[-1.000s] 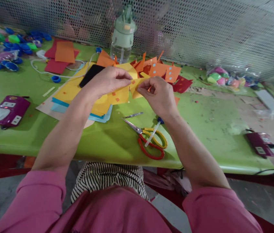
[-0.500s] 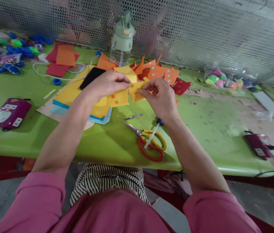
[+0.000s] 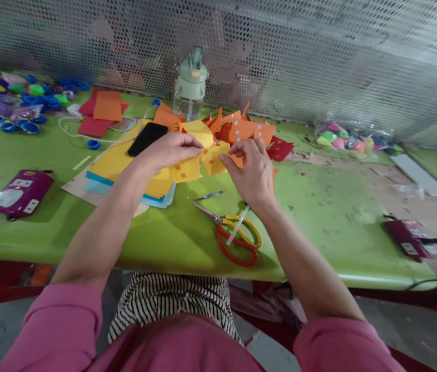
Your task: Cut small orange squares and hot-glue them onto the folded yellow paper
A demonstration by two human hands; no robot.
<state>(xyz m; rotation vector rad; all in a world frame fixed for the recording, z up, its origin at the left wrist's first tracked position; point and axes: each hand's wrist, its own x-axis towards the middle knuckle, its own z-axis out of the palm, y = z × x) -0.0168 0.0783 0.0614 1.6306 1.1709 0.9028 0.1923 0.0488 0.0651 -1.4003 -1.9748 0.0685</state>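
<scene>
Both hands work over the green table [image 3: 319, 217]. My left hand [image 3: 168, 151] pinches the left side of a yellow paper piece [image 3: 213, 161] dotted with small orange squares. My right hand [image 3: 251, 168] pinches its right side, fingers curled. The piece is held just above a stack of yellow and blue paper sheets [image 3: 113, 165]. A black phone [image 3: 147, 138] lies on that stack. Behind the hands is a heap of orange folded paper pieces [image 3: 242, 129] with small blue squares.
Red-and-yellow scissors [image 3: 234, 238], a white stick [image 3: 237, 230] and small metal tweezers [image 3: 208, 196] lie near the front edge. A green water bottle [image 3: 189, 85] stands at the back. Purple power strips [image 3: 19, 191] [image 3: 410, 238], red and orange sheets [image 3: 102, 108], coloured caps [image 3: 20, 98], a white cable [image 3: 87, 126].
The view has tilted up slightly, so everything sits lower and farther in the frame. Both hands still pinch the yellow piece, now held a little lower over the stack.
</scene>
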